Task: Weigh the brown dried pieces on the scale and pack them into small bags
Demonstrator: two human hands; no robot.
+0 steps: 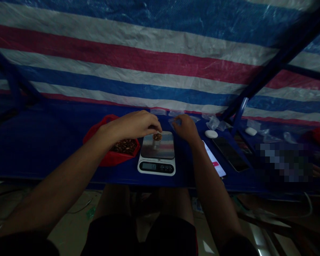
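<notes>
A white digital kitchen scale (156,169) with a metal plate stands in front of me, its small display lit. Over the back of its plate, the fingers of my left hand (142,124) are pinched at a small clump of brown pieces (157,137). Whether a thin clear wrapper surrounds the clump I cannot make out. Under my left forearm lies an open red bag (106,160) holding many brown nuts or seeds (126,145). My right hand (186,128), right of the scale, has its fingers closed at the edge of a clear plastic bag (172,122).
More clear plastic bags (214,122) lie along the back of the blue table (58,142). To the right are a white rounded case (211,134), a phone with a lit screen (214,161) and a dark phone (230,154). A striped tarp (122,53) hangs behind; blue metal bars slant at both sides.
</notes>
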